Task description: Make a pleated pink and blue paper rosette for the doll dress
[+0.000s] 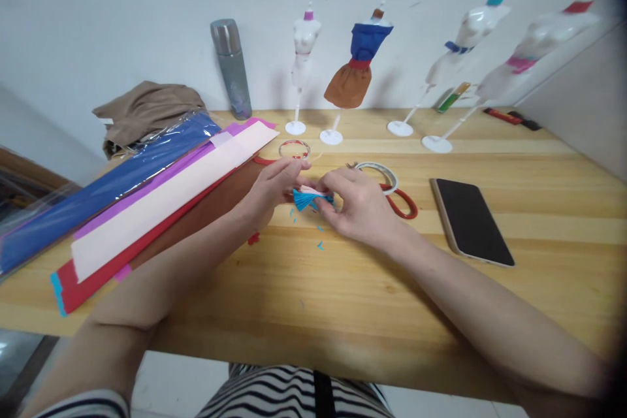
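Left hand [272,189]: fingers pinched on the near end of the folded paper piece [309,197].
Right hand [356,204]: fingertips closed on its other end.
Paper piece: blue and pink, between both hands, just above the worktop [343,287].
Scissors [401,199]: just beyond the right hand.
Phone [470,221]: right of it.

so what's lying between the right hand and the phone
In the head view, red-handled scissors lie between the right hand, pinching blue paper, and the phone.
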The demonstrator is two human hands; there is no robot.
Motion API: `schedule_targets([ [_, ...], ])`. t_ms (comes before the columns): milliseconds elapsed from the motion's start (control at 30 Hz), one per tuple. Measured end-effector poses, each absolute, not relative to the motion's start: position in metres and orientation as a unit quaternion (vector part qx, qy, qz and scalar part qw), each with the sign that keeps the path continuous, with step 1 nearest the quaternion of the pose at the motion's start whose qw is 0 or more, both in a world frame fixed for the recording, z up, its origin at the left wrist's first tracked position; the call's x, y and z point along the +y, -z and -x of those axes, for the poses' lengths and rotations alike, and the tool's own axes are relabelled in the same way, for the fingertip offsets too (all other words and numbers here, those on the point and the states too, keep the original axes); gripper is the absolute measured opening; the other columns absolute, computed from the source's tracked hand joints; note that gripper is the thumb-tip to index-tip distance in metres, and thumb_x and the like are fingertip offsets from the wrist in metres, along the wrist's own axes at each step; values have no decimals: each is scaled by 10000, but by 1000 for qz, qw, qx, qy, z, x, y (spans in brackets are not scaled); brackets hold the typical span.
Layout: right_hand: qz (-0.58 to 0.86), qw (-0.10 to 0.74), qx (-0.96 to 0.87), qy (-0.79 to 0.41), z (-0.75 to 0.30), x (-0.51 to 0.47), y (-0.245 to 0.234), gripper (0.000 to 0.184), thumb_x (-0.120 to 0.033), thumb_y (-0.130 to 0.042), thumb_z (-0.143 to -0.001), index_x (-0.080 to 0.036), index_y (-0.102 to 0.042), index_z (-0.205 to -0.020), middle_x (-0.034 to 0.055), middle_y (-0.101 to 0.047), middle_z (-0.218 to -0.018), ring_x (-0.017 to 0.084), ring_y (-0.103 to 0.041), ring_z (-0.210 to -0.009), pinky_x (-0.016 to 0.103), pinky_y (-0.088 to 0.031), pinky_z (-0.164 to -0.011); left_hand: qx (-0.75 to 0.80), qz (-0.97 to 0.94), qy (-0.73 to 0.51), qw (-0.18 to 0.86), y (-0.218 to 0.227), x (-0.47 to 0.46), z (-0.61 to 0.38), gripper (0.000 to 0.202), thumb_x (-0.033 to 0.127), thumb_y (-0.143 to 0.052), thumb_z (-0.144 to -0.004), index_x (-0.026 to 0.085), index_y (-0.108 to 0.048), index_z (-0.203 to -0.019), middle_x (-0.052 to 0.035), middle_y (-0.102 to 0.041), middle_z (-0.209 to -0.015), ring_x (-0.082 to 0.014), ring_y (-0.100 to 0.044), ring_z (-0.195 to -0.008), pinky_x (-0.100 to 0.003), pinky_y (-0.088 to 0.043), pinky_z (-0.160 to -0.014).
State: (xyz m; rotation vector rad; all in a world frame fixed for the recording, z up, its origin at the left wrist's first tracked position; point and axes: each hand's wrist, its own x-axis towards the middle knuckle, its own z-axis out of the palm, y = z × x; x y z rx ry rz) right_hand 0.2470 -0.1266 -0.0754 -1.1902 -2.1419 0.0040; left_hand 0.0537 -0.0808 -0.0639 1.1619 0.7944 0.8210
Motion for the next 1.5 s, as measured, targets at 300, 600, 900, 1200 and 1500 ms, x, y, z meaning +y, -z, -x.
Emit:
schedule_targets([
  [300, 456, 350, -818, 16, -246, -127, 73, 67, -179, -544, -855, -230, -573, -822, 41, -676, -717, 232, -645, -690, 361, -430, -676, 309, -662, -446, 517, 80, -86, -64, 848, 176, -850, -694, 241, -514, -1470, 23, -696, -856, -142, -696, -771, -263, -537, -720],
  [600, 453, 362, -815, 6, -245, -130, 69, 92, -186, -554, -894, -230, -591, -822, 47, -693, -752, 231, -653, -707, 367, -463, -683, 313, -631, -445, 553, 78, -89, -64, 687, 170, -834, -739, 221, -594, -1381, 55, -671, -755, -109, -665, -640, -249, -549, -653],
  [900, 469, 501, -652, -323, -239, -131, 65, 335, -360, -729, -826, -252, -655, -1134, 59, -778, -1000, 229, -747, -778, 408, -613, -723, 326, -563, -474, 593, 65, -92, -64, 690, 240, -867, -715, 219, -596, -1349, 56, -713, -757, -124, -693, -640, -260, -556, -648],
  [1200, 478, 523, -511, -486, -240, -129, 58, 221, -346, -832, -746, -260, -674, -874, -8, -717, -666, 191, -704, -594, 338, -597, -591, 347, -543, -489, 588, 64, -90, -64, 702, 234, -865, -680, 192, -579, -1320, 67, -694, -755, -121, -697, -618, -268, -545, -657],
  [1500, 452, 540, -483, -520, -237, -130, 61, 383, -361, -851, -701, -230, -640, -993, -4, -736, -750, 179, -712, -607, 299, -566, -553, 358, -562, -491, 562, 64, -91, -63, 699, 257, -873, -699, 207, -577, -1331, 51, -693, -785, -136, -692, -644, -285, -535, -676],
])
